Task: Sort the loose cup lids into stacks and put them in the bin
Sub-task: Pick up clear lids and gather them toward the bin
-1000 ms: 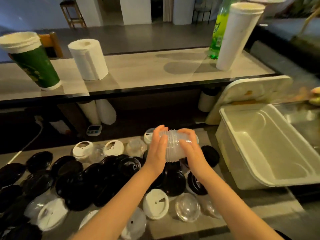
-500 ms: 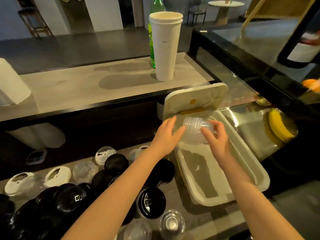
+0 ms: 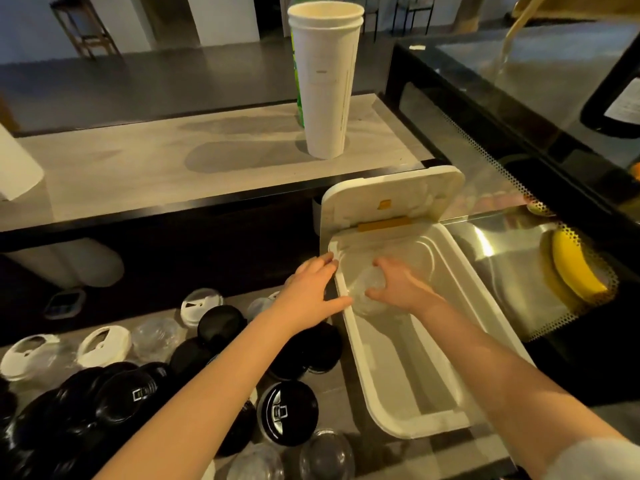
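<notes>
A stack of clear dome lids (image 3: 365, 292) lies low inside the white bin (image 3: 485, 306), near its far left corner. My right hand (image 3: 398, 284) reaches into the bin and holds the stack, fingers curved over it. With straight fingers my left hand (image 3: 313, 287) rests on the bin's left rim, thumb touching the stack's end. Loose black lids (image 3: 121, 400), white lids (image 3: 104, 344) and clear lids (image 3: 325, 455) lie scattered on the counter left of the bin.
The bin's hinged lid (image 3: 391, 199) stands open at the back. A tall stack of white paper cups (image 3: 325, 81) stands on the raised shelf, a green bottle behind it. A banana (image 3: 571, 268) lies in a perforated metal tray at right.
Both hands lowered the clear lid stack from above the bin down into it. My left hand came off the stack's side and settled on the bin's rim.
</notes>
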Available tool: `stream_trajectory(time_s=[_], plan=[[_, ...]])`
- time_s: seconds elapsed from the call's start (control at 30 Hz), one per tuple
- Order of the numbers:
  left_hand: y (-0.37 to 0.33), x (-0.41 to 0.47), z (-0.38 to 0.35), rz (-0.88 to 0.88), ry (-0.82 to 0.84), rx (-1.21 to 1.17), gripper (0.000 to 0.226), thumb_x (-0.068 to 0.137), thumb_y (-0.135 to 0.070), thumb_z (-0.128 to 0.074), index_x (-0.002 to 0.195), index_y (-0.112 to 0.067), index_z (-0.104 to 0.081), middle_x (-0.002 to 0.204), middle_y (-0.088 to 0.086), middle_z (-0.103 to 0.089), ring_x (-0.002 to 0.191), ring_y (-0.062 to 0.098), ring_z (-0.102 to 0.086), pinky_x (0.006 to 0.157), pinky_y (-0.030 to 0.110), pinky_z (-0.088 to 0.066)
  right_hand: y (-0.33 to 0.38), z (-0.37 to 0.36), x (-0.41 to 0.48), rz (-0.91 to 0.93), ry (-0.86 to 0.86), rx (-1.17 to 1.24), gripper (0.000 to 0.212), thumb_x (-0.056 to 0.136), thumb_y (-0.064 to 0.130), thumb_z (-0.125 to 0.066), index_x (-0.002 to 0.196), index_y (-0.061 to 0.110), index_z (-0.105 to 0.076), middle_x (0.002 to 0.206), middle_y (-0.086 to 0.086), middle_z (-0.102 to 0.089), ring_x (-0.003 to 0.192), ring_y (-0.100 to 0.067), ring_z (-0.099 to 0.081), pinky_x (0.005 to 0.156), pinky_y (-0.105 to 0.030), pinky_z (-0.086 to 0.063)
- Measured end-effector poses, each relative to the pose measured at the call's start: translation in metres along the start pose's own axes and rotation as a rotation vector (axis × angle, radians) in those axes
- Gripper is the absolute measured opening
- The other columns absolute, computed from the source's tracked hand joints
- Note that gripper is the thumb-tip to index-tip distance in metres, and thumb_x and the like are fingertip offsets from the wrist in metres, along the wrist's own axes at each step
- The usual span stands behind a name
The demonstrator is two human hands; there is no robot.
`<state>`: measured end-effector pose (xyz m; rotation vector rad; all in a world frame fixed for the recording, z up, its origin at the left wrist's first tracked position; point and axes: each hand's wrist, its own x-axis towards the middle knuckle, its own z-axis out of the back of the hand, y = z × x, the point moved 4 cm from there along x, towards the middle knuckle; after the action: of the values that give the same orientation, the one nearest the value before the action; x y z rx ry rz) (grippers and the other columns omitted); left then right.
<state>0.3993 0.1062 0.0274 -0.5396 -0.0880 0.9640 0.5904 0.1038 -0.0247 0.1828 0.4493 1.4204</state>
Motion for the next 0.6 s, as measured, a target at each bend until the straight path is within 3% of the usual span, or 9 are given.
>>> stream_trajectory(time_s=[0.17,0.33,0.5,0.6], plan=[[-0.003,0.002,0.002,0.014,0.001,0.035,0.079,0.086,-0.054,-0.053,0.149,-0.020,-0.018,0.158,-0.005,-0.009,0.144,0.018,-0.009,0.116,0.044,-0.020,0.011,-0.022,0.007,0.038,0.142,-0.221,0.070,0.080,0.034,-0.068,0.138,0.015,-0.034,0.131,-0.007,-0.049,0.115,-0.027,-0.051,0.088,-0.034,-0.045],[-0.002,0.001,0.001,0.016,0.001,0.028,0.080,0.086,-0.055,-0.053,0.149,-0.021,-0.018,0.158,-0.006,-0.009,0.143,0.017,-0.010,0.115,0.043,-0.022,0.012,-0.026,0.009,0.056,0.090,-0.185,0.073,0.082,0.034,-0.068,0.143,0.019,-0.033,0.136,-0.007,-0.045,0.121,-0.028,-0.046,0.096,-0.033,-0.041],[-0.003,0.002,0.003,0.022,0.003,0.066,0.079,0.085,-0.055,-0.054,0.148,-0.022,-0.021,0.157,-0.007,-0.011,0.142,0.017,-0.011,0.115,0.044,-0.022,0.008,-0.027,0.005,0.073,0.031,-0.069,0.066,0.075,0.032,-0.075,0.128,0.015,-0.039,0.127,-0.006,-0.047,0.111,-0.025,-0.050,0.088,-0.034,-0.044],[-0.005,0.001,0.004,0.025,0.007,0.086,0.078,0.086,-0.055,-0.053,0.148,-0.022,-0.020,0.157,-0.006,-0.011,0.142,0.017,-0.011,0.115,0.044,-0.021,0.009,-0.027,0.002,0.088,0.007,-0.124,0.065,0.076,0.038,-0.073,0.127,0.018,-0.039,0.126,-0.003,-0.047,0.109,-0.024,-0.050,0.085,-0.035,-0.046]])
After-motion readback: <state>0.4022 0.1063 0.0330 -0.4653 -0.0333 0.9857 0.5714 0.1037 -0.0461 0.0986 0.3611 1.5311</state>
